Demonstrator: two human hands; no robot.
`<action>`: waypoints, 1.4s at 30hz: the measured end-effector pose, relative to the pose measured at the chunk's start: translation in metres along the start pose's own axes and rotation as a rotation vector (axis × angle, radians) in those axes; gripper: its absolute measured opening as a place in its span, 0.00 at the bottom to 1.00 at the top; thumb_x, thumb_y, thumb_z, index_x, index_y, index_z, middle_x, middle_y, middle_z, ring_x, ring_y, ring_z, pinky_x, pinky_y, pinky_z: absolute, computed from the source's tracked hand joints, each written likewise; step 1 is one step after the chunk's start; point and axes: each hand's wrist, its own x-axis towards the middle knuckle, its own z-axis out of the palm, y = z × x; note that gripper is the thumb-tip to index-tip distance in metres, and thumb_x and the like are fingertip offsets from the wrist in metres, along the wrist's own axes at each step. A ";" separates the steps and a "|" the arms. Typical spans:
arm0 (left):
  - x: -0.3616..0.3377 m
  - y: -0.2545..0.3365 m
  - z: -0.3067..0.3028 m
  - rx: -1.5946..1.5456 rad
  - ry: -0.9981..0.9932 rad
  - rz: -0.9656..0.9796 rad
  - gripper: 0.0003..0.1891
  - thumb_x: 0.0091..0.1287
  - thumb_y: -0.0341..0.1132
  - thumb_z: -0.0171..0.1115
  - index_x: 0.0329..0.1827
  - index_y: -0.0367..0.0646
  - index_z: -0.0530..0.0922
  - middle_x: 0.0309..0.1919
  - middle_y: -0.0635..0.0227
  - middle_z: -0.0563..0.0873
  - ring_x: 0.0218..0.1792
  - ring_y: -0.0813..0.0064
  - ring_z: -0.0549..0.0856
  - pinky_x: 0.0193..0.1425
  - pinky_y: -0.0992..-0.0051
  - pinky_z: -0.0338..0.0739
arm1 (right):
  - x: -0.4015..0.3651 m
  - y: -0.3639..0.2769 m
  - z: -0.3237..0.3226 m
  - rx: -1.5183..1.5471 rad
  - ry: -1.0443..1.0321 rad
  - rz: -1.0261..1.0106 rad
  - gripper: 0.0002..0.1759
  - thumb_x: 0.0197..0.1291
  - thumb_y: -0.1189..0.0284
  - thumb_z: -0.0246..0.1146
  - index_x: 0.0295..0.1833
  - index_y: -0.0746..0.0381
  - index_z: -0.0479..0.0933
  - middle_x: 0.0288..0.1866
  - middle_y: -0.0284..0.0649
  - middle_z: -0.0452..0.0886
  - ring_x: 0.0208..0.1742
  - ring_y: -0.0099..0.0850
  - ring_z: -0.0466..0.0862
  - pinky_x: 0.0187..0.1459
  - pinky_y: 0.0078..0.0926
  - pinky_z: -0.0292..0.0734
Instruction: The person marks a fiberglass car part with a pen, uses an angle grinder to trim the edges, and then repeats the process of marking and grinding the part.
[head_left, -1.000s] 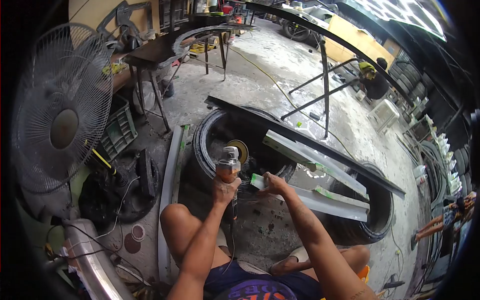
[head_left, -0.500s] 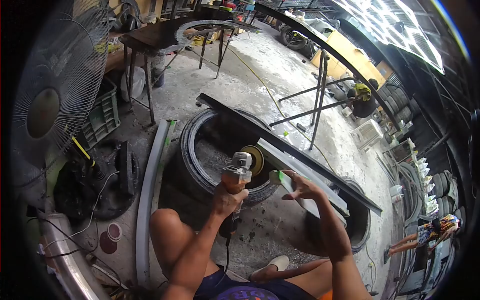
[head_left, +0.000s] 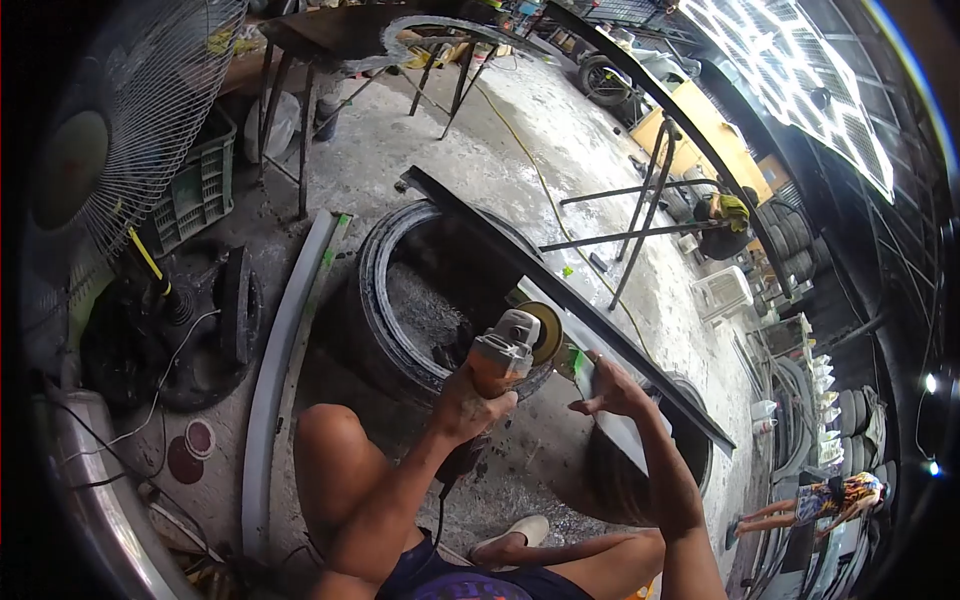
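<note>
Well, in the head view the left hand is clenched tight around an orange angle grinder, in the middle of the frame. The grinder's yellow disc sits just above that hand, close to the end of a grey panel. The right hand, a little right of the middle, grips that end with bent fingers, where a bit of green tape shows. I cannot tell if the disc touches the panel.

A big black tyre lies just left of the grinder, and a long black strip lies across it. A fan stands at the upper left.

The panel looks dull grey all over. I think some of it is smoothed, but I cannot tell how much is left.
</note>
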 end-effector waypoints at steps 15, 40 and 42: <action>0.016 -0.022 0.012 0.139 0.003 0.062 0.29 0.52 0.40 0.70 0.58 0.40 0.75 0.46 0.57 0.87 0.49 0.61 0.87 0.56 0.68 0.80 | 0.011 -0.007 0.009 -0.004 -0.010 0.028 0.62 0.33 0.51 0.81 0.72 0.70 0.61 0.62 0.56 0.75 0.66 0.46 0.74 0.67 0.36 0.67; 0.011 -0.013 0.016 0.013 -0.069 0.034 0.26 0.52 0.37 0.70 0.55 0.38 0.76 0.47 0.59 0.87 0.49 0.65 0.86 0.56 0.71 0.79 | 0.015 0.011 0.019 0.046 0.018 -0.064 0.58 0.34 0.54 0.80 0.71 0.67 0.63 0.62 0.53 0.75 0.66 0.44 0.73 0.67 0.36 0.66; 0.012 -0.010 0.015 0.057 -0.056 0.035 0.27 0.52 0.37 0.70 0.55 0.38 0.76 0.47 0.59 0.87 0.49 0.64 0.86 0.56 0.71 0.79 | 0.015 0.009 0.019 0.030 0.036 -0.079 0.56 0.34 0.54 0.80 0.69 0.66 0.64 0.60 0.53 0.76 0.64 0.44 0.75 0.65 0.37 0.69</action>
